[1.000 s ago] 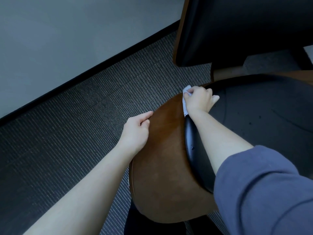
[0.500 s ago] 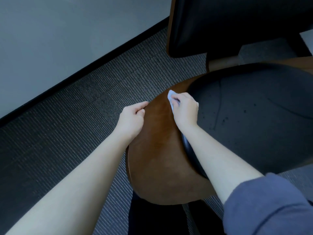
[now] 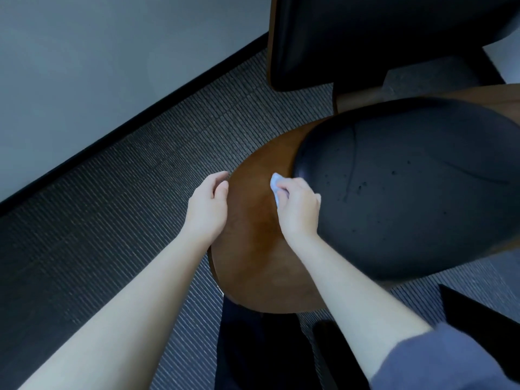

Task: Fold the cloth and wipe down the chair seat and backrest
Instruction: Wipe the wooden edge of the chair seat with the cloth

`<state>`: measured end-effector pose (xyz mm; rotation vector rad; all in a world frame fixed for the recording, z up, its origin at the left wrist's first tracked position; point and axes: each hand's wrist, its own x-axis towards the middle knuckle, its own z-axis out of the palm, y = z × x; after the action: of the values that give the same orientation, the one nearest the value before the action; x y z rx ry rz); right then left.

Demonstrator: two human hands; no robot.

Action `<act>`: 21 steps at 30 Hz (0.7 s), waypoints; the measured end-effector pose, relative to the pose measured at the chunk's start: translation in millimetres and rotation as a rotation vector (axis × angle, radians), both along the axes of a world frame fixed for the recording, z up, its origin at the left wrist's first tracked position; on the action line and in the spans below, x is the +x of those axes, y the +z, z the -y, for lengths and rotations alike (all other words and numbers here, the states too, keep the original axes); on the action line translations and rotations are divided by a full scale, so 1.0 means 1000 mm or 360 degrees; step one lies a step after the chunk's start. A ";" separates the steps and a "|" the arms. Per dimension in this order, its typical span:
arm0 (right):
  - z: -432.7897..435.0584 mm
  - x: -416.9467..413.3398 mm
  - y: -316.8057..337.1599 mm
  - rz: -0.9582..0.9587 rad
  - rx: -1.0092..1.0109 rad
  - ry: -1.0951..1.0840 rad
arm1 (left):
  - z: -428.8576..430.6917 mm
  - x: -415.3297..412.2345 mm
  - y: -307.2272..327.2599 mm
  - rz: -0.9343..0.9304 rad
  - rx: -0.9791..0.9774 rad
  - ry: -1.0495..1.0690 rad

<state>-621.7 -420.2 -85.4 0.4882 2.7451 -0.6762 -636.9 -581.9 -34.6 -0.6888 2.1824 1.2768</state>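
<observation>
Cloth (image 3: pixel 275 190) was already folded small, bunched in the right hand (image 3: pixel 298 211), only a pale corner showing past the fingers. That hand was closed around it and pressed it onto the brown wood shell (image 3: pixel 253 235), just beside the left edge of the black seat pad (image 3: pixel 408 187). Left hand (image 3: pixel 208 205) sat at the shell's outer left rim, fingers loosely curled, holding nothing; whether it touched the rim, couldn't tell.

Progress, as a judgement: fold step looked done, wiping was underway on the seat's wood surround. No way to tell from this view how much of the pad had been covered; it showed small dark specks and a faint line, which could be marks in the material or dirt. Backrest (image 3: pixel 380 38) stood beyond the seat pad, away from both hands, so that part looked still to do. Remaining, likely: finish the shell, pass over the pad if not done, then the backrest.

Carpet (image 3: pixel 140 206) lay left of the seat, wall (image 3: pixel 98 66) beyond it.
</observation>
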 end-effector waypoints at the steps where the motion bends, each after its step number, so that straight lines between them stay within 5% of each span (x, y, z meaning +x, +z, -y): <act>1: -0.002 0.017 0.005 0.0006 -0.0011 0.0028 | 0.000 0.004 0.002 -0.0017 0.0009 0.0031; 4: -0.007 0.045 0.017 0.0017 -0.0041 0.0084 | -0.002 0.017 0.009 -0.0070 0.0001 0.0124; 10: 0.014 -0.031 -0.011 -0.0026 0.0052 -0.0027 | -0.005 0.027 0.011 -0.0132 -0.0099 0.0130; 17: 0.031 0.029 0.014 -0.0255 -0.0429 0.0171 | -0.003 0.027 0.008 -0.0136 -0.0117 0.0091; 21: 0.015 -0.003 -0.003 -0.0121 -0.0127 -0.0039 | -0.005 0.026 0.010 -0.0139 -0.0131 0.0093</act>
<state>-624.5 -435.6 -88.8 0.4885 2.7735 -0.8229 -610.9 -576.6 -24.4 -0.7473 2.3121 1.2747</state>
